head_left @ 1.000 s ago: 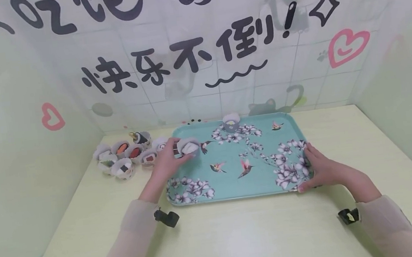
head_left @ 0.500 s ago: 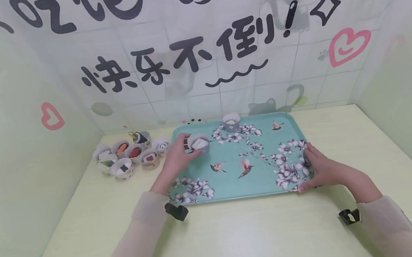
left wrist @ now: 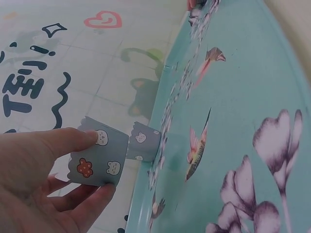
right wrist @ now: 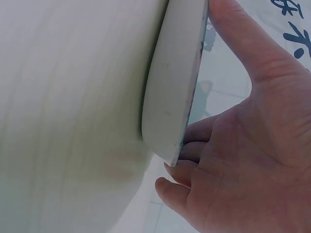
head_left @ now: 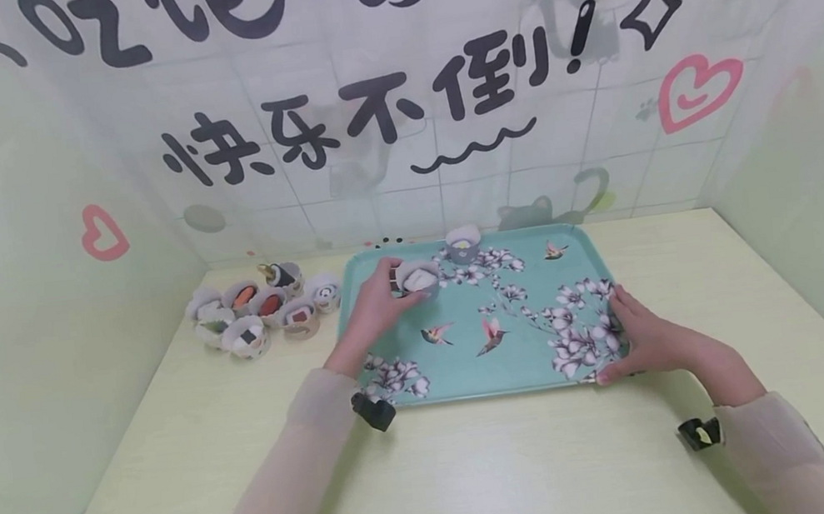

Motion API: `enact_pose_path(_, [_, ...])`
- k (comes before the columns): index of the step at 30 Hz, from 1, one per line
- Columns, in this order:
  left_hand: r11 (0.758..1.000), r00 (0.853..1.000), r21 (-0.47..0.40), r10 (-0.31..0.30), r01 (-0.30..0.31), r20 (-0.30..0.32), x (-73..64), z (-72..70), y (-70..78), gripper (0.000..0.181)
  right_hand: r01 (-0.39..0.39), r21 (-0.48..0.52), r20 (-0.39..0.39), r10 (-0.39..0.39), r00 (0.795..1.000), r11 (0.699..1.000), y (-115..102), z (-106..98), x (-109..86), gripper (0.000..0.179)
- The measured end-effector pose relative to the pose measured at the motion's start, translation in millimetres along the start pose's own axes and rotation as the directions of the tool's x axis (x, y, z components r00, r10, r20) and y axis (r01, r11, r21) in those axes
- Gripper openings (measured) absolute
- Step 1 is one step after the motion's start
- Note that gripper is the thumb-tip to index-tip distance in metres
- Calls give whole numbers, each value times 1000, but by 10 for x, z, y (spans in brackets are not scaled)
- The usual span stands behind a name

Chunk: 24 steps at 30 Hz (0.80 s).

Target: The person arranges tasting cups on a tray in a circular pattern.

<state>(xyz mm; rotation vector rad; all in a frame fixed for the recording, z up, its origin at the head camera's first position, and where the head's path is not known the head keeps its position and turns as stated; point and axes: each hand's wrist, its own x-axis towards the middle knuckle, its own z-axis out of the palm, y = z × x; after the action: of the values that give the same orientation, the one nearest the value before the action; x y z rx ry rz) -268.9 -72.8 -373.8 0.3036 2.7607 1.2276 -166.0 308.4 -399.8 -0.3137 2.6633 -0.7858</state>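
Note:
My left hand (head_left: 379, 302) pinches a grey paper baking cup (left wrist: 99, 158) printed with small animal faces, thumb on one side and fingers on the other. Something white (head_left: 418, 280) shows inside it in the head view. The cup is over the back left part of a turquoise tray (head_left: 463, 381) with flowers and birds. A similar cup (head_left: 463, 247) stands at the tray's back edge, holding something white and yellow. At the tray's front right corner, my right hand (head_left: 655, 343) grips the rim, its thumb on the front edge and fingers along the right side.
Several more paper cups (head_left: 245, 338) stand grouped on the pale table (head_left: 480, 476) left of the tray, holding small sushi-like pieces. A printed wall sheet (head_left: 375, 194) rises right behind the tray.
My left hand has carried its paper cup rightward and slightly back over the tray, away from the group of cups. The right hand has stayed on the tray corner.

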Motion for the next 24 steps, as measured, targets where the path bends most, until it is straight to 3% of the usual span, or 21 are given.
enact_pose_path(12, [1000, 1000, -12, 10, -9, 15, 155, 241, 176, 63, 1, -2, 1, -1, 1000, 1000, -4, -28, -11, 137])
enact_pose_path(24, [999, 999, -8, -34, 34, 9, 288, 538, 281, 62, -7, 8, 11, 7, 1000, 1000, -19, -14, -4, 136])
